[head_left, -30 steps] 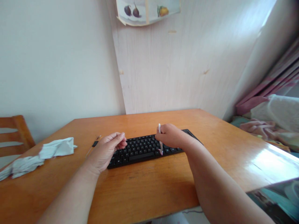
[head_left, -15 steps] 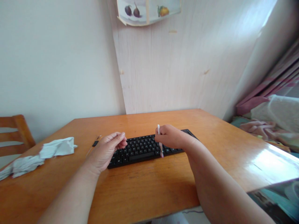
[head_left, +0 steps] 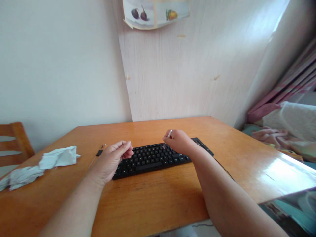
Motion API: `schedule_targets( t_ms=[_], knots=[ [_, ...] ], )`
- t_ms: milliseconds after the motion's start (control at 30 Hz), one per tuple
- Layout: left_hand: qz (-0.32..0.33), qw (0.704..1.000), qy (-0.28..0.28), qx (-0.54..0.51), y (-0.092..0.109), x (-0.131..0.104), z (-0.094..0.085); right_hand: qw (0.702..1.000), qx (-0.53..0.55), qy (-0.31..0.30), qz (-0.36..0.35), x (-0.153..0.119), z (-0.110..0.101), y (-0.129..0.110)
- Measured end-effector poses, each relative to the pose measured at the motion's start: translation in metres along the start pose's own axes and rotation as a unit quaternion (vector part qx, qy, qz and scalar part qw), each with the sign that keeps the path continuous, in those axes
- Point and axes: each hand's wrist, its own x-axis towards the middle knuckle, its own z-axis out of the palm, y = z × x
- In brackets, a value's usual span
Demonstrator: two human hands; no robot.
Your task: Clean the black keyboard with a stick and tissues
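Note:
A black keyboard (head_left: 148, 161) lies slightly slanted on the wooden table. Over its left end is my left hand (head_left: 118, 154), fingers curled in and thumb against the index finger; nothing shows in it. Above the right half of the keys, my right hand (head_left: 179, 141) is closed round a thin white stick (head_left: 170, 133). Its upper end pokes out over my fist, tilted. The lower end, dark or pinkish, shows faintly near the upper keys; whether it touches them I cannot tell.
Crumpled white cloths (head_left: 58, 157) lie on the table (head_left: 148, 200) at the left. A small black object (head_left: 99, 152) with a thin pale cord sits beyond my left wrist. The keyboard's black cable (head_left: 224, 169) runs right. A wooden chair (head_left: 17, 141) stands at far left.
The white stick has tipped from nearly upright to a slant, its lower end moving from the keyboard's near edge to the upper keys. My left hand stays almost in place.

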Motion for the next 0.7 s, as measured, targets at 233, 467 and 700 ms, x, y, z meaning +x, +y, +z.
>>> schedule_targets(
  t_ms=[233,467,700],
  knots=[
    [-0.004,1.000,-0.002,0.004,-0.001,0.000,0.000,0.999,-0.019,0.036,0.010,-0.002,-0.009,0.000],
    [-0.009,1.000,0.003,-0.001,-0.001,0.000,-0.001,0.999,0.000,0.046,0.013,0.005,0.003,0.010],
    [-0.003,1.000,0.000,0.000,0.000,0.000,0.000,0.996,-0.084,-0.005,0.036,0.001,-0.007,0.006]
  ],
)
